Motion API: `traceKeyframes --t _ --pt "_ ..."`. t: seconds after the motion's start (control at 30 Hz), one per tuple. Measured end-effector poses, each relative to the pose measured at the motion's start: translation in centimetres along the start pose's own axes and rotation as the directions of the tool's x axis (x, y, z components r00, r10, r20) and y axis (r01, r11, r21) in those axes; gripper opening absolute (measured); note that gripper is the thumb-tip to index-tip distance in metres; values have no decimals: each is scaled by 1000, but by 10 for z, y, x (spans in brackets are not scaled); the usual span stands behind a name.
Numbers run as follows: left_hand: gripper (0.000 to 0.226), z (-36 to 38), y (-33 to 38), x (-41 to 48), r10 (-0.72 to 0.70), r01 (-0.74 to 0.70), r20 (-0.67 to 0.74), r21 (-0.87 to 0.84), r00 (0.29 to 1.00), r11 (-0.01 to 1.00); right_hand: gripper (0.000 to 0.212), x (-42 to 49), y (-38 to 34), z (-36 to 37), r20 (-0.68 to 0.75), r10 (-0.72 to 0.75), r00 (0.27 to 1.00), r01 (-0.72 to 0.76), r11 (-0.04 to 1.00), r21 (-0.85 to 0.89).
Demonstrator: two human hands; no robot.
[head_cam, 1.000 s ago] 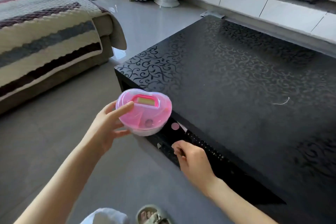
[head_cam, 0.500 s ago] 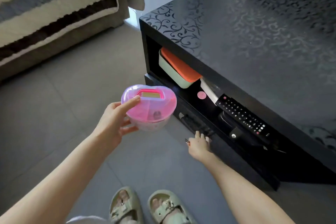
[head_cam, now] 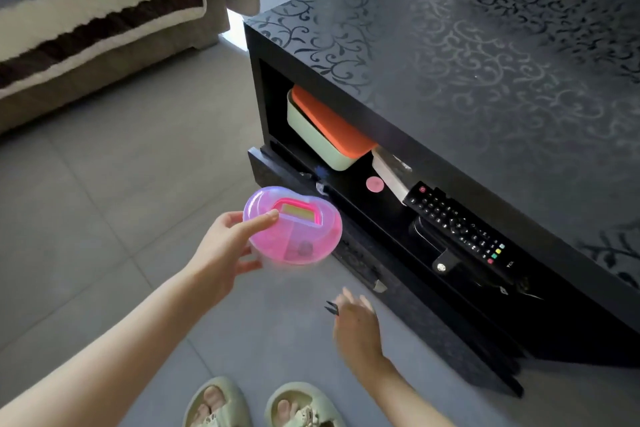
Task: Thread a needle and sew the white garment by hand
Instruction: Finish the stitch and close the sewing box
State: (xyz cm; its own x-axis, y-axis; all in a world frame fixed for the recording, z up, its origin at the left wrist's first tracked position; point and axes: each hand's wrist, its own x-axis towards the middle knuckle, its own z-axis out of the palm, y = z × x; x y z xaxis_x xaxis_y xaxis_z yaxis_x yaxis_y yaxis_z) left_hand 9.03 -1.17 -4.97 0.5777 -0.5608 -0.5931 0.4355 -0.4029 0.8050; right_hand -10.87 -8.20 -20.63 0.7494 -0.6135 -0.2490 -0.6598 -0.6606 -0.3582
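Right hand [head_cam: 356, 326]: half a second ago its fingertips were on the drawer front [head_cam: 433, 319] of the table [head_cam: 485, 80]. Now it is off the drawer and drawn back toward the sandals [head_cam: 218, 402], clear of the table, and motion-blurred. Its fingers point forward. A small dark pointed thing [head_cam: 331, 308] shows at the thumb side; I cannot tell what it is, nor whether the hand pinches it.

Left hand [head_cam: 221, 253]: unchanged. It grips the pink box [head_cam: 298, 236] as before, thumb laid across the lid and fingers curled under the base.

Pink box: bean-shaped outline with a translucent pink lid. A brighter pink rectangular frame with a yellow-green panel is set in the top. Compartment dividers show through the lid, and there is a dim dark round item in the near section. The lid is on.

Position: the box is in the air, carried only by the left hand, at that hand's fingertip end. It is just in front of the table's near left corner, before the left part of the shelf opening. It is up and left of the right hand, and the two are apart.

Shelf, left to right: a pale green case with an orange lid [head_cam: 325, 128], a pink round sticker [head_cam: 375, 184], and a remote control [head_cam: 457, 225] lying on a black pouch [head_cam: 436, 250]. A sofa with a striped blanket [head_cam: 97, 10] stands beyond the table's far left corner.
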Motion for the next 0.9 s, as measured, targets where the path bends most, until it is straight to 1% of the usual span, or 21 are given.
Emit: traceKeyframes --t 0.03,0.07,0.13,0.2,0.27,0.33,0.37,0.4,0.43,0.5,0.53,0.57,0.6,0.63,0.67,0.7,0.73,0.77,0.8,0.83,0.9 --pt "47 0 -3 3 0 0 -6 -8 1000 1000 34 6 5 1 -67 22 998 -19 999 39" --pt "44 1 -5 4 -1 0 -5 -22 1000 1000 34 12 10 0 -116 41 992 -37 999 37" --pt "30 4 -8 4 0 0 3 -58 1000 998 36 23 18 -4 -141 80 987 -83 996 -14" --pt "22 6 -8 5 -17 15 -19 -100 1000 995 41 30 20 1 -56 92 994 -95 993 -67" --pt "20 8 -9 6 -36 31 -34 -135 999 990 40 30 17 14 26 132 991 -128 986 -102" --pt "20 8 -8 7 -25 20 -37 -125 999 992 33 21 3 13 129 167 977 -144 975 -170" --pt "22 8 -8 8 -15 11 -38 -112 999 994 25 16 -7 7 206 172 963 -134 973 -187" --pt "24 8 -8 8 -7 3 -38 -105 999 994 18 13 -15 5 261 164 951 -120 977 -175" --pt "26 8 -9 9 0 -3 -37 -98 999 995 21 8 -17 4 280 161 946 -121 980 -157" --pt "29 11 -9 11 7 -10 -26 -87 1000 996 27 -5 -27 -11 360 127 924 -117 992 -48" --pt "29 14 -9 12 13 -14 -17 -79 1000 997 25 -12 -30 -23 300 108 948 -131 990 58" --pt "27 17 -10 13 18 -18 -4 -65 1000 998 22 -18 -33 -35 197 138 971 -176 966 190" --pt "23 21 -12 13 26 -26 14 -54 1000 998 18 -24 -32 -49 73 203 976 -216 912 349" --pt "19 26 -13 14 39 -37 35 -39 999 999 15 -28 -30 -62 -41 288 957 -228 829 511" --pt "18 31 -14 14 49 -48 55 -22 997 999 13 -30 -26 -77 -106 392 914 -230 716 659" --pt "22 37 -16 16 55 -55 74 5 996 998 12 -30 -19 -88 -92 487 869 -230 560 796" --pt "30 43 -19 19 50 -54 90 35 995 998 17 -26 -13 -98 8 546 838 -248 368 896" --pt "39 49 -23 22 34 -43 109 79 993 996 27 -21 -4 -104 145 552 821 -284 175 943" --pt "46 55 -27 25 10 -28 140 130 990 991 37 -15 4 -109 274 530 802 -348 43 936" --pt "50 60 -32 29 -18 -19 179 202 984 979 47 -9 10 -107 364 494 790 -412 -13 911" --pt "58 70 -42 38 -78 -12 218 381 973 924 55 -1 18 -94 447 472 760 -498 -20 867"
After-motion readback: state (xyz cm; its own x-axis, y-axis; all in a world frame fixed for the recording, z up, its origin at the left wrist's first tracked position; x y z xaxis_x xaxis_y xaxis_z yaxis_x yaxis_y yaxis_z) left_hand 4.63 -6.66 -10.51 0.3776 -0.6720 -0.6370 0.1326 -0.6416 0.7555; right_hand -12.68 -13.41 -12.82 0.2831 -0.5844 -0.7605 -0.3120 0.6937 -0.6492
